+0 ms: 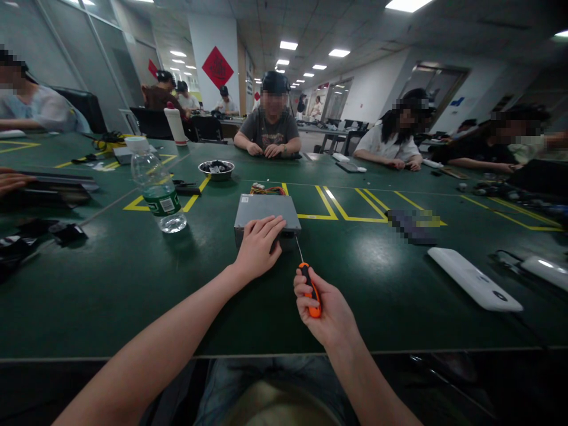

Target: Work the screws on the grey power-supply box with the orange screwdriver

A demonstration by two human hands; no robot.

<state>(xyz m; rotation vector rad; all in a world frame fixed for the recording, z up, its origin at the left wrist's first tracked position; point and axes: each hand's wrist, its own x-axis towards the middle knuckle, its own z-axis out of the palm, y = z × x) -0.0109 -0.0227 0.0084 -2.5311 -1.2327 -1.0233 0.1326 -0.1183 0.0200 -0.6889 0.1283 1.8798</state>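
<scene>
My table (pixel 133 284) is a wide dark green top with yellow lines taped across it. A grey metal box (pixel 266 213) lies flat near the middle, a little in from my near edge, with coloured wires (pixel 267 190) bunched at its far side. A water bottle (pixel 157 189) stands upright toward the left. Beyond it sits a small metal bowl (pixel 216 169) of dark bits. A white flat device (pixel 474 278) lies toward the right edge, near another white piece (pixel 545 269). Black bits (pixel 66 232) lie by the left edge.
</scene>
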